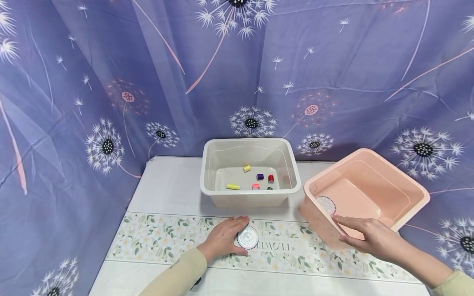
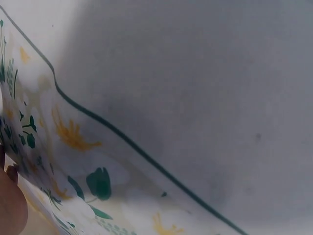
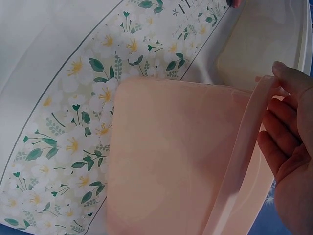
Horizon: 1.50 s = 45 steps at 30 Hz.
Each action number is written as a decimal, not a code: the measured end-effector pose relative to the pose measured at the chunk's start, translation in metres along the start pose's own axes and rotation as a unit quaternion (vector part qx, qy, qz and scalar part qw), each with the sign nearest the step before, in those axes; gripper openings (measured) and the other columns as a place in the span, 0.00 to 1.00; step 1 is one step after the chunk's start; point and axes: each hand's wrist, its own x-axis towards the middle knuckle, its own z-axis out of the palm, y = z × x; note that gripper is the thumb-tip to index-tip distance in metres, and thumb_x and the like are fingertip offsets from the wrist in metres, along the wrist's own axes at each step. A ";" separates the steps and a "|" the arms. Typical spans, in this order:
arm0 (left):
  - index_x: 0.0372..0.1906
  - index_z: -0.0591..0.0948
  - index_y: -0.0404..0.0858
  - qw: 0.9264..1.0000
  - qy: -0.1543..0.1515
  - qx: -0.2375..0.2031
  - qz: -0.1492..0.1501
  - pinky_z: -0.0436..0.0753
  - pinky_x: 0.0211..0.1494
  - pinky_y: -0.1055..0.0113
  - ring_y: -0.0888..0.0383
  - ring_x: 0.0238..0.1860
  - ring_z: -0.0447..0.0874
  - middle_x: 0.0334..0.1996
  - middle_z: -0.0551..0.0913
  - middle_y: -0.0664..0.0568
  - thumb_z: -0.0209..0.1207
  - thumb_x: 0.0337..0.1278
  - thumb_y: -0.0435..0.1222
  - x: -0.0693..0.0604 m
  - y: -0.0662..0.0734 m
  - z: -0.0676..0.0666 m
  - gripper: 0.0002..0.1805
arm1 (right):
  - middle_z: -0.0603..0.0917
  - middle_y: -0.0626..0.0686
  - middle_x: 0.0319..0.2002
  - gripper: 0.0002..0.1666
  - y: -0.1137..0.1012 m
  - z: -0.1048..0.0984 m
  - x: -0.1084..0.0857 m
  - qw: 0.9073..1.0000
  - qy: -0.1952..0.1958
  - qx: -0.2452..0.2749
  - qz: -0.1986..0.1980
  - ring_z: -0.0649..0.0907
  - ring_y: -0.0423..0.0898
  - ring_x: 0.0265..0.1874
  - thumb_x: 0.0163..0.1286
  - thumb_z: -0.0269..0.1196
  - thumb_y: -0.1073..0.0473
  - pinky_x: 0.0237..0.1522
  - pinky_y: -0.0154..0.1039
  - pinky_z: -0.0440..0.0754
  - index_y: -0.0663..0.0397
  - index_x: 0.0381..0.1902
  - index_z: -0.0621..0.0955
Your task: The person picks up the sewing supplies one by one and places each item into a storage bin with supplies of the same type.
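Note:
A round clear wheel of pins (image 1: 247, 238) lies on the patterned strip of the table. My left hand (image 1: 224, 238) curves round its left side, thumb at the near edge and fingers at the far edge. Over at the pink bin (image 1: 322, 230), my right hand (image 1: 374, 238) holds the near-left rim between thumb and fingers; the right wrist view has the thumb (image 3: 286, 76) on that rim. Inside this bin, close to the right fingertips, sits another pin wheel (image 1: 326, 204), partly hidden by the rim. The left wrist view catches only part of the left hand (image 2: 11, 200).
A grey bin (image 1: 249, 198) stands at the back centre, holding several small thread spools such as a red one (image 1: 271, 179) and a yellow one (image 1: 233, 186). Behind the table (image 1: 166, 185) hangs a purple dandelion curtain (image 1: 222, 102).

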 end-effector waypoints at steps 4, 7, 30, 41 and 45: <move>0.82 0.68 0.42 1.000 0.013 -0.004 0.005 0.62 0.85 0.61 0.57 0.80 0.68 0.79 0.71 0.54 0.72 0.46 0.72 0.001 0.001 0.001 0.63 | 0.92 0.51 0.54 0.37 0.000 0.000 0.000 1.000 0.000 0.000 0.000 0.92 0.46 0.46 0.53 0.84 0.52 0.52 0.20 0.83 0.49 0.63 0.88; 0.81 0.70 0.42 1.000 0.024 -0.015 0.007 0.65 0.84 0.60 0.56 0.78 0.70 0.78 0.74 0.54 0.73 0.47 0.70 0.002 0.002 0.003 0.60 | 0.92 0.51 0.54 0.37 0.000 -0.001 0.000 1.000 0.000 -0.001 0.001 0.92 0.46 0.46 0.53 0.84 0.52 0.51 0.20 0.83 0.49 0.63 0.88; 0.74 0.79 0.46 0.997 0.035 -0.069 -0.020 0.78 0.76 0.58 0.54 0.70 0.81 0.70 0.82 0.55 0.79 0.52 0.55 0.012 0.004 0.000 0.45 | 0.92 0.52 0.53 0.36 0.000 0.000 0.001 1.000 0.004 -0.003 -0.002 0.93 0.46 0.45 0.53 0.84 0.53 0.51 0.20 0.83 0.49 0.62 0.89; 0.73 0.80 0.46 0.996 0.033 -0.081 -0.008 0.79 0.75 0.60 0.55 0.70 0.81 0.69 0.83 0.56 0.81 0.48 0.52 0.015 0.004 -0.003 0.44 | 0.92 0.51 0.53 0.36 -0.002 -0.001 0.000 1.000 0.000 -0.002 0.005 0.93 0.46 0.45 0.54 0.84 0.53 0.50 0.20 0.83 0.48 0.63 0.89; 0.73 0.80 0.46 0.996 0.035 -0.086 -0.009 0.79 0.75 0.58 0.55 0.71 0.80 0.69 0.83 0.55 0.81 0.48 0.52 0.014 0.003 -0.002 0.45 | 0.92 0.51 0.53 0.36 -0.003 -0.001 0.000 1.000 -0.002 -0.003 0.010 0.93 0.46 0.45 0.54 0.84 0.52 0.50 0.20 0.83 0.48 0.63 0.88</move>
